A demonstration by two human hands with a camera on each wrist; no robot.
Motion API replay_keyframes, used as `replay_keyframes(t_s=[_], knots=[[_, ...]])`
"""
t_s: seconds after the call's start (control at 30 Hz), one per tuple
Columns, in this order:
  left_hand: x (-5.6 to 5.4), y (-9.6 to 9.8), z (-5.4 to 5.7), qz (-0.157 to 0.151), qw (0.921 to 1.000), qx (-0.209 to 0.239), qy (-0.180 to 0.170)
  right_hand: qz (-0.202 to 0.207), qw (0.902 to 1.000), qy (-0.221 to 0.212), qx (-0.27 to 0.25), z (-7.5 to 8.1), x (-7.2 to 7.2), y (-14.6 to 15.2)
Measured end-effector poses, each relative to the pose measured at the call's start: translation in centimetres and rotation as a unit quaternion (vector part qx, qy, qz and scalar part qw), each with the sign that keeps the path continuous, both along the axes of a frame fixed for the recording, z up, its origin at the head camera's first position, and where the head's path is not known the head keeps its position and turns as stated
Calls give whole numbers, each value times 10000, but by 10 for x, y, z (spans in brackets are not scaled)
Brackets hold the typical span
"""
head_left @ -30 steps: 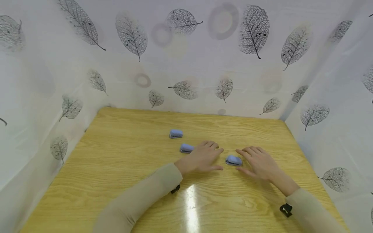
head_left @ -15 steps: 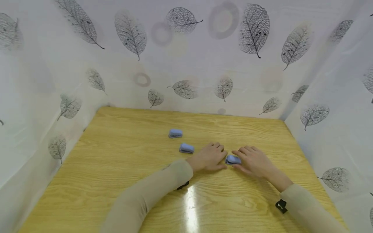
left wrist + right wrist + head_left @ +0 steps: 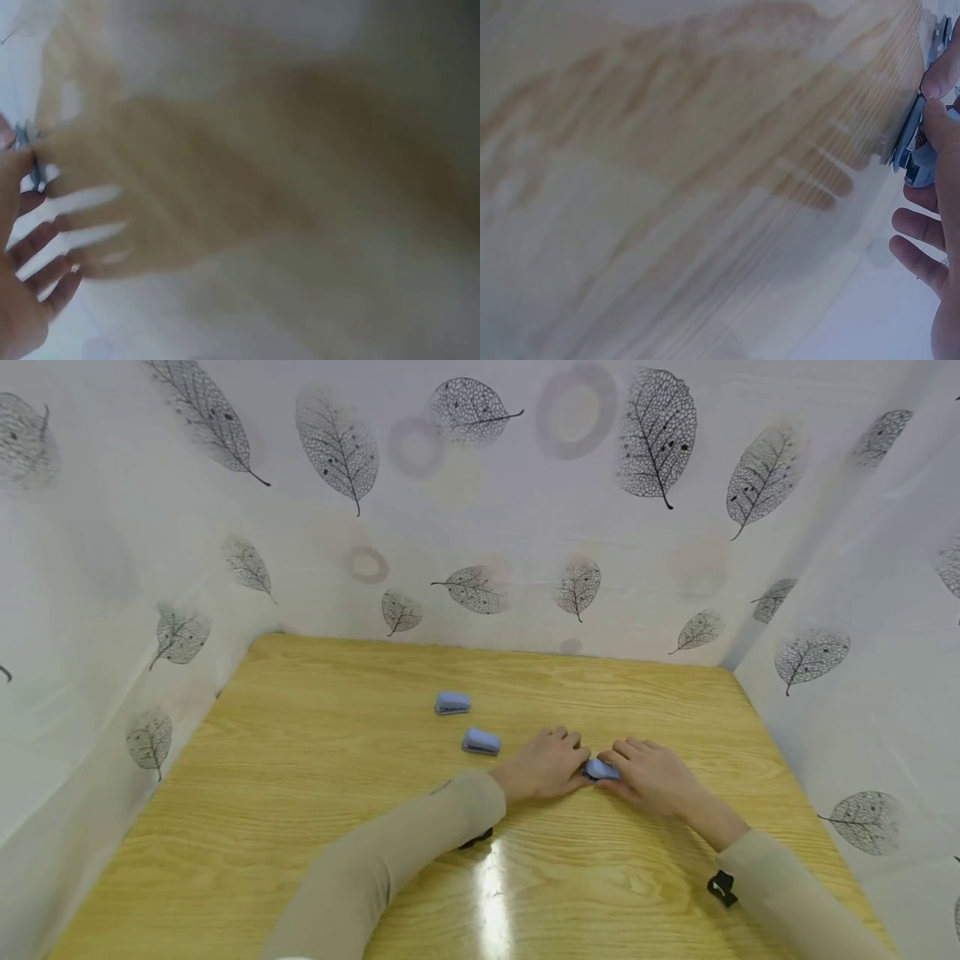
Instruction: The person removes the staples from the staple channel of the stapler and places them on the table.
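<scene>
Three small lavender-blue mini staplers lie on the wooden table. My left hand (image 3: pixel 549 765) and my right hand (image 3: pixel 656 775) meet at the nearest stapler (image 3: pixel 602 770), right of centre. Thumb and fingers of the right hand grip its right end, while the left hand pinches its left end. In the right wrist view, that stapler (image 3: pixel 913 146) sits between thumb and index, with the other fingers spread. At the left wrist view's edge, only a sliver of the stapler (image 3: pixel 35 169) shows. A second stapler (image 3: pixel 482 742) rests left of the left hand, and a third stapler (image 3: pixel 453 703) lies farther back.
The wood-grain table (image 3: pixel 315 760) ends at a white leaf-printed curtain (image 3: pixel 510 510), which also hangs along both sides. A bright light reflection (image 3: pixel 492 893) streaks the table's near part. Dark straps (image 3: pixel 722 888) show by the sleeves.
My left hand has moved right, away from the second stapler, to the nearest stapler's left end. The right hand has moved slightly left and closed on its right end.
</scene>
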State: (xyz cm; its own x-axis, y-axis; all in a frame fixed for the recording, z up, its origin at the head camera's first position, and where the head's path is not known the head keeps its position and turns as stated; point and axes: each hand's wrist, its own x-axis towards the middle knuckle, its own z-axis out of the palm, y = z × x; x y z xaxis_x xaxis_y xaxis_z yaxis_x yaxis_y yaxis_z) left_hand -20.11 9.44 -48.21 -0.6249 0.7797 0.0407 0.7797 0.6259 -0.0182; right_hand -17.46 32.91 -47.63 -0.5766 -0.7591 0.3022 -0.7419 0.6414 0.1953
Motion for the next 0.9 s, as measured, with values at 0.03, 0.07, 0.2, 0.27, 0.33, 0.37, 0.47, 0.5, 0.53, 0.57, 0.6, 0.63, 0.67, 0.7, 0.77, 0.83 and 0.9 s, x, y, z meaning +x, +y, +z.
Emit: replay_keyframes(t_s=[0.03, 0.07, 0.2, 0.27, 0.33, 0.37, 0.47, 0.5, 0.53, 0.57, 0.6, 0.63, 0.67, 0.7, 0.77, 0.83, 0.9], knots=[[0, 1, -2, 46, 10000, 63, -39, -7, 10000, -26, 10, 0, 0, 0], [1, 2, -3, 85, 9999, 121, -65, -20, 10000, -48, 25, 0, 0, 0], [1, 5, -8, 202, 9995, 210, -114, -102, 9998, -156, 115, 0, -1, -1], [1, 6, -8, 224, 9995, 198, -102, -136, 9995, -213, 164, 1, -1, -2], [1, 7, -9, 233, 9995, 196, -112, -170, 9992, -278, 215, 1, -1, -3], [0, 7, -9, 246, 9994, 200, -113, -184, 9991, -310, 230, 1, -1, -3], [0, 7, -9, 287, 9992, 237, -136, -218, 9986, -439, 221, 1, -1, -4], [-1, 7, -9, 295, 9991, 254, -151, -223, 9984, -484, 190, 1, -1, -5], [-1, 7, -9, 305, 9990, 265, -166, -226, 9983, -524, 149, 1, -1, -5], [-1, 7, -9, 311, 9990, 272, -168, -223, 9981, -566, 98, 1, -1, -5], [-1, 7, -9, 316, 9990, 273, -175, -215, 9979, -613, 1, 1, -1, -5], [-1, 7, -9, 316, 9990, 260, -173, -205, 9976, -659, -108, 0, -1, -5], [-1, 7, -9, 317, 9991, 240, -166, -194, 9972, -691, -208, 0, -1, -4], [-1, 7, -9, 308, 9991, 224, -164, -178, 9969, -712, -301, -1, -2, -4], [-1, 7, -8, 304, 9993, 188, -138, -169, 9958, -771, -457, -1, -2, -3], [0, 7, -7, 308, 9993, 149, -124, -239, 9949, -826, -526, -2, -2, -1], [0, 7, -6, 311, 9994, 119, -138, -360, 9939, -900, -526, -2, -2, 0]])
